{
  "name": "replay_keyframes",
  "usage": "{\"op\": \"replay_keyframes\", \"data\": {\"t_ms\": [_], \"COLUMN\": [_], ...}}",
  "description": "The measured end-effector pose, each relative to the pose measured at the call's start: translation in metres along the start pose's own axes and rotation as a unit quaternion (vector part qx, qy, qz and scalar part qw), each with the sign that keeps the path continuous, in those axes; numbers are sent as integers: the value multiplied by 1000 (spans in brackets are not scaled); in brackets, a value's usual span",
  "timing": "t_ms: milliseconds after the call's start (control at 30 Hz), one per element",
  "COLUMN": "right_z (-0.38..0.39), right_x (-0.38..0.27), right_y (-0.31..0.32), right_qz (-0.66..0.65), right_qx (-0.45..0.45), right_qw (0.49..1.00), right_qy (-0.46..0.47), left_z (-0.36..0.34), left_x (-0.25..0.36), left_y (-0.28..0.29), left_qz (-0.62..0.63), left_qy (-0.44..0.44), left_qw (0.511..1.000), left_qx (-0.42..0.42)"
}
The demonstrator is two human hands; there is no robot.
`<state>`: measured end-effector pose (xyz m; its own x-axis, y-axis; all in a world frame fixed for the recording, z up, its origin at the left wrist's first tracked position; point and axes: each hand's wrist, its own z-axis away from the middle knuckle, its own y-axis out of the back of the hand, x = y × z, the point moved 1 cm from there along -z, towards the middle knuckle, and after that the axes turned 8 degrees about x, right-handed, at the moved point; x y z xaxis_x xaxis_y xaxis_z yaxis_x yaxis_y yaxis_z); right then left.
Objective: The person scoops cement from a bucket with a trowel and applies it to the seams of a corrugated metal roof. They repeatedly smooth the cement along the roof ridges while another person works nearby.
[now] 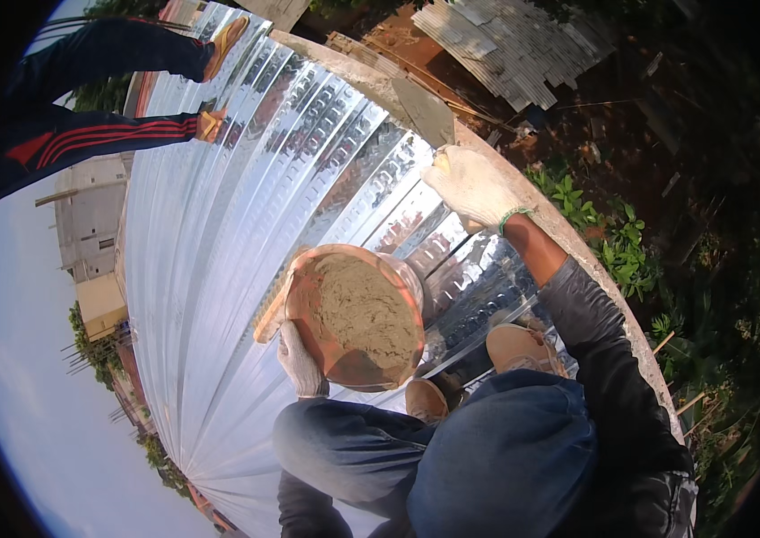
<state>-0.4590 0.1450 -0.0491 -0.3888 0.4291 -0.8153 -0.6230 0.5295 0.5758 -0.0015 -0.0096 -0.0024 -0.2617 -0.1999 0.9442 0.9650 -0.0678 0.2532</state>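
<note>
My left hand (301, 361), in a pale knit glove, grips the left side of an orange bowl (416, 351) held in front of my knees. Grey-brown wet mortar (358, 309) fills much of it. A light wooden strip (272, 309) sticks out beside the bowl near my left fingers; whether I hold it too, I cannot tell. My right hand (474, 188), also gloved, is closed around the handle of a trowel at the roof's right edge. The trowel's grey blade (425, 112) lies over the mortared edge.
Shiny corrugated metal roofing (219, 260) spreads under me. A concrete edge (608, 287) runs along its right side, with a drop to plants (626, 242) and dirt below. Another person's legs (120, 134) stand at the far left. Old roofing sheets (514, 45) lie lower down.
</note>
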Motion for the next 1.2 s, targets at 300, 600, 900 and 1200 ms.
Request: {"op": "replay_keyframes", "data": {"t_ms": [300,600,900,1200], "right_z": [23,18,93,102], "right_x": [-16,12,-40,-236], "right_y": [29,80,231,270], "right_qz": [19,312,63,237], "right_qx": [33,-23,7,60], "right_qw": [999,950,972,963], "right_qy": [-14,0,-226,114], "left_z": [8,15,-5,-49], "left_x": [7,9,82,104], "left_y": [-14,-15,-12,-19], "left_qz": [-23,-81,-362,-286], "left_qy": [-1,-31,38,-12], "left_qw": [1000,996,904,870], "left_qx": [15,-22,-223,-401]}}
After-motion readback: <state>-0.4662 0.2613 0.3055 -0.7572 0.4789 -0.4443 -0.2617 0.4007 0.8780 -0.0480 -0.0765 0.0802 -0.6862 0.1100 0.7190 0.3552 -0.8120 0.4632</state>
